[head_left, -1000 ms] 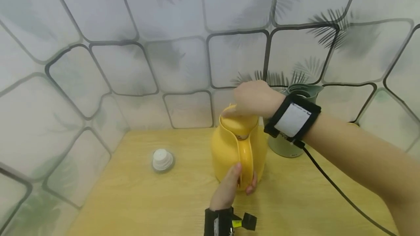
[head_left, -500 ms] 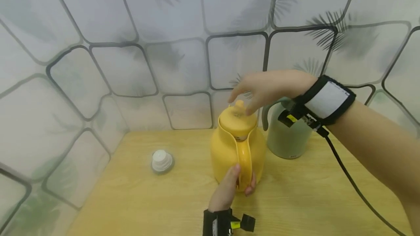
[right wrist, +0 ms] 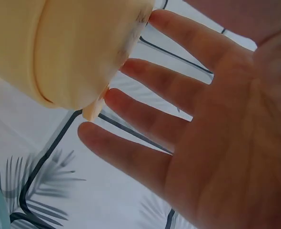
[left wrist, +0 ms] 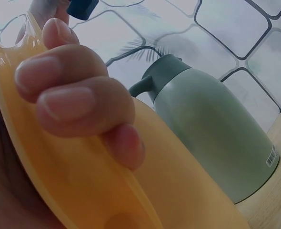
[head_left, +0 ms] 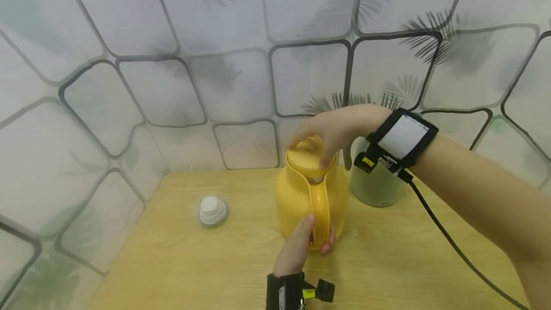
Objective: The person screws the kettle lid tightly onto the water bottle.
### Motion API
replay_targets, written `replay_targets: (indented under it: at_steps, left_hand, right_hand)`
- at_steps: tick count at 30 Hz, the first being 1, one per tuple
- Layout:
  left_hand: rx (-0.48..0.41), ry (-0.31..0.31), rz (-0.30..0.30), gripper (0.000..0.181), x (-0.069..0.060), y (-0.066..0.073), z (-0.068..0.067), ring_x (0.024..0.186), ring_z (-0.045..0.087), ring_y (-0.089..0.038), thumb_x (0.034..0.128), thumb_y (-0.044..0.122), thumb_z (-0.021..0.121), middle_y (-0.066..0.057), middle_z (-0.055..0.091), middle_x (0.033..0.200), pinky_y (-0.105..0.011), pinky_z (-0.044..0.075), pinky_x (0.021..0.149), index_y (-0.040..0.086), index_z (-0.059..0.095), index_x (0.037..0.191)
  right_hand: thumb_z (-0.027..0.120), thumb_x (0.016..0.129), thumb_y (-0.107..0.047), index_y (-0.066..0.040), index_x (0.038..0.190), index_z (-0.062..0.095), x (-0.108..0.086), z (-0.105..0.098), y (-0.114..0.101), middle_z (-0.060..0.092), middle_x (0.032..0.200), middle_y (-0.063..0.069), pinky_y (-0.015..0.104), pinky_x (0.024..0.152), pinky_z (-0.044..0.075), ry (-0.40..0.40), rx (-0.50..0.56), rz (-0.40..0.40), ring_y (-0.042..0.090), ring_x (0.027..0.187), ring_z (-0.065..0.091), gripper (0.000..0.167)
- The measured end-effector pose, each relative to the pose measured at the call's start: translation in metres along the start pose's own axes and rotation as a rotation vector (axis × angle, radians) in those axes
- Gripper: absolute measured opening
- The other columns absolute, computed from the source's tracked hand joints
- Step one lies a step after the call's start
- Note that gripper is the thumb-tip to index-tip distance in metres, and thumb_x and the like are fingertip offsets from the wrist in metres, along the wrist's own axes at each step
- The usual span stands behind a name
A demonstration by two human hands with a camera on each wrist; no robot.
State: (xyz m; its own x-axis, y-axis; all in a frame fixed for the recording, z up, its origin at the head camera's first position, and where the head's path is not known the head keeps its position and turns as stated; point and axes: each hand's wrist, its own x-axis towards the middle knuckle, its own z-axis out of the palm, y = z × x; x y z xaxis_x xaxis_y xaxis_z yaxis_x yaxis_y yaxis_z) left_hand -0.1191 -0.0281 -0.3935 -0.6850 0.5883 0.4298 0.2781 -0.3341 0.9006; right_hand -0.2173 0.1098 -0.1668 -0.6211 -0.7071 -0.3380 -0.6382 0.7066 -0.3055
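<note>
A yellow jug (head_left: 284, 204) with a lid (head_left: 306, 160) stands on the wooden table. My left hand (head_left: 297, 248) grips its upright handle (head_left: 319, 204), thumb on the near side. In the left wrist view the curled fingers (left wrist: 83, 102) wrap the handle. My right hand (head_left: 340, 126) arches over the lid, its thumb tip at the right side and a fingertip at the left. The right wrist view shows the fingers (right wrist: 150, 114) spread and nearly straight, some tips at the lid's edge, one apart; the thumb tip is out of sight there.
A green jug (head_left: 374, 183) stands close behind and right of the yellow one, partly hidden by my right wrist. A small white stepped cap-like piece (head_left: 212, 210) sits on the table at the left. A patterned wall (head_left: 241, 145) rises behind the table (head_left: 185, 262).
My right hand turned and lifted from the lid, then came back down with its fingertips around it. My left hand and the yellow jug have hardly moved.
</note>
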Motion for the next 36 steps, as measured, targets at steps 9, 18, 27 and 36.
replay_targets:
  at_steps: [9,18,27,36]
  left_hand:
    - [-0.002,-0.004,-0.007,0.074,0.000,0.002,0.001,0.050,0.040,-0.004,0.1007,0.053,0.012,-0.024,0.036,0.055,-0.021,0.036,0.047,-0.007,0.045,0.072]
    - [-0.012,0.000,-0.013,0.075,0.001,0.002,0.000,0.050,0.040,-0.005,0.1006,0.054,0.013,-0.025,0.036,0.056,-0.022,0.036,0.047,-0.008,0.045,0.073]
    - [-0.001,0.002,0.012,0.073,0.001,0.001,0.000,0.047,0.038,-0.014,0.1013,0.052,0.012,-0.023,0.037,0.055,-0.025,0.036,0.046,-0.006,0.045,0.072]
    - [0.017,0.033,-0.019,0.077,0.001,-0.001,0.001,0.049,0.036,-0.015,0.0989,0.059,0.013,-0.023,0.037,0.058,-0.026,0.033,0.046,-0.005,0.045,0.070]
  right_hand:
    - [0.083,0.071,-0.020,-0.023,0.136,0.054,0.001,0.001,0.001,0.048,0.139,0.002,0.049,0.104,0.032,0.031,-0.057,-0.009,0.027,0.129,0.040,0.071]
    - [0.083,0.070,-0.028,-0.023,0.132,0.057,0.002,0.003,-0.006,0.056,0.126,0.004,0.046,0.094,0.040,0.088,-0.143,0.053,0.024,0.113,0.050,0.067]
    - [0.082,0.072,-0.037,-0.023,0.131,0.058,0.003,0.004,-0.010,0.059,0.119,0.003,0.044,0.091,0.042,0.123,-0.224,0.092,0.022,0.108,0.052,0.065]
    - [0.082,0.072,-0.038,-0.021,0.127,0.061,0.003,0.004,-0.013,0.061,0.115,0.004,0.043,0.088,0.044,0.146,-0.229,0.095,0.023,0.105,0.054,0.061]
